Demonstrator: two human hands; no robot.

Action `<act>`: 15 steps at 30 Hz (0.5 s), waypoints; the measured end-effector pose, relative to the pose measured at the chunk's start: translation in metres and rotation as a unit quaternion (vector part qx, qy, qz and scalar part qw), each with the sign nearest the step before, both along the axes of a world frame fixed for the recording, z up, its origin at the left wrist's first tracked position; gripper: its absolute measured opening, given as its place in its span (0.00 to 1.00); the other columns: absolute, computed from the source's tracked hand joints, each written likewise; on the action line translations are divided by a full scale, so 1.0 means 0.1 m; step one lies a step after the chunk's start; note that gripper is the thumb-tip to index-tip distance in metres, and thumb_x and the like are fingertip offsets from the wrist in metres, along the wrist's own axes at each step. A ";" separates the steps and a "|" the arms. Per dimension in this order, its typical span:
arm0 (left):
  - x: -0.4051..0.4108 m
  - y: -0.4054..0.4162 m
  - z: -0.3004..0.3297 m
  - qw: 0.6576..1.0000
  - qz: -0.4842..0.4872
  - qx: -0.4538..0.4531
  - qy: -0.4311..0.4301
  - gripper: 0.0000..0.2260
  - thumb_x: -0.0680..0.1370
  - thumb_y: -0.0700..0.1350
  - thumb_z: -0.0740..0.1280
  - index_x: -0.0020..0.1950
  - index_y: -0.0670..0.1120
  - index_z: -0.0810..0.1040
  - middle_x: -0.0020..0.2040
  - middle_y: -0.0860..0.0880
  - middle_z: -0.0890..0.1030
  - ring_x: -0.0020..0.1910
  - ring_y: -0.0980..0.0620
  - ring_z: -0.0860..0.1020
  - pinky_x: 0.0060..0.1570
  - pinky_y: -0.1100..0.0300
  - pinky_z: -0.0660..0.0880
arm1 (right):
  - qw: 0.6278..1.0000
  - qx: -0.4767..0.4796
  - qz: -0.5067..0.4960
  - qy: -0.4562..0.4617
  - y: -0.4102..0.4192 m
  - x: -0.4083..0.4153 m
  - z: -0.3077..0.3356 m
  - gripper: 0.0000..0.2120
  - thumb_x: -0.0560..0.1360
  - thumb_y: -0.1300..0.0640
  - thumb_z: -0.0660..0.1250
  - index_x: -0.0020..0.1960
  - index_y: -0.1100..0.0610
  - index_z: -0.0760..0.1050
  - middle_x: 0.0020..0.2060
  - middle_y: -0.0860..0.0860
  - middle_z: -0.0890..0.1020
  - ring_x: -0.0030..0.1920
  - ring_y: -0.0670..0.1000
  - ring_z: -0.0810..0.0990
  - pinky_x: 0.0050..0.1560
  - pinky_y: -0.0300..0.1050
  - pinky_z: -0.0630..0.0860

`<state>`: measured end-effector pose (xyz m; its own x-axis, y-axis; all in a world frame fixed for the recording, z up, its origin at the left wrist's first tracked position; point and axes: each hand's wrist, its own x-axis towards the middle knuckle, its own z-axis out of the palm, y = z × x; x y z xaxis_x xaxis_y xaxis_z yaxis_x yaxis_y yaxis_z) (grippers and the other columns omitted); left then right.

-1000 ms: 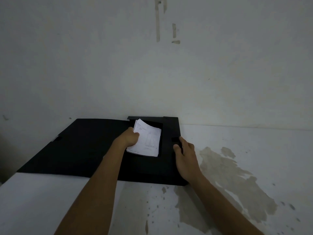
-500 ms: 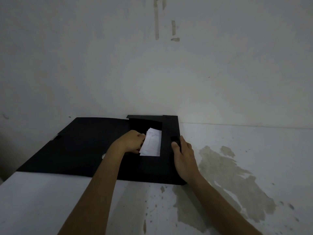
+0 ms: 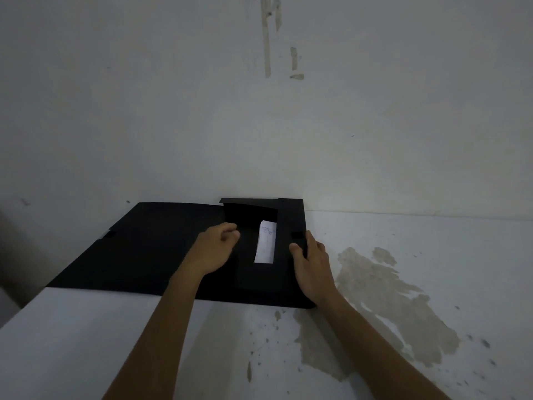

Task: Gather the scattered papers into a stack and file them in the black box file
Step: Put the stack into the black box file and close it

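Papers (image 3: 266, 242) sit inside the black box file (image 3: 259, 272), only a white strip showing.
Left hand (image 3: 215, 249) hovers just beside the opening, fingers loosely curled, grasping nothing; right hand (image 3: 310, 256) grips the file's right wall, likely steadying it on the table (image 3: 403, 284).

A single head-worn wide-angle camera looked forward and down from the person's own standpoint. It faced a white wall (image 3: 202, 111) toward 12 o'clock and took in the stained white surface (image 3: 432, 255) below. Both forearms entered from 6 o'clock, and the black box file (image 3: 144, 249) sat near centre, at arm's reach. No second view shared the scene.
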<state>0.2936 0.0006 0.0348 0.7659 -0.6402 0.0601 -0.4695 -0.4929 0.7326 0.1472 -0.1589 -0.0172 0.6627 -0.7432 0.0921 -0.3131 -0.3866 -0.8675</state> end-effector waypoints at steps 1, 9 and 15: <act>0.03 0.13 -0.03 0.999 0.035 -0.028 -0.020 0.18 0.82 0.51 0.60 0.72 0.51 0.73 0.64 0.49 0.79 0.60 0.53 0.76 0.58 0.60 0.69 | 1.000 0.001 0.000 -0.001 0.01 -0.01 0.01 0.28 0.82 0.45 0.57 0.80 0.51 0.58 0.71 0.55 0.69 0.71 0.58 0.69 0.72 0.57 0.67; 0.38 1.25 -0.50 0.948 0.267 0.086 -0.151 0.28 0.78 0.59 0.64 0.75 0.48 0.68 0.77 0.42 0.65 0.76 0.39 0.61 0.74 0.36 0.54 | 0.992 -0.108 0.039 0.046 0.22 -0.17 0.13 0.37 0.79 0.40 0.63 0.82 0.48 0.51 0.80 0.54 0.56 0.78 0.59 0.59 0.76 0.59 0.61; 0.69 1.77 -0.53 0.915 0.334 0.224 -0.040 0.55 0.65 0.81 0.53 0.81 0.49 0.44 0.80 0.35 0.46 0.79 0.35 0.43 0.74 0.34 0.41 | 0.969 -0.216 0.050 0.112 0.37 -0.22 0.11 0.42 0.75 0.30 0.59 0.82 0.45 0.49 0.82 0.54 0.50 0.81 0.58 0.51 0.77 0.60 0.58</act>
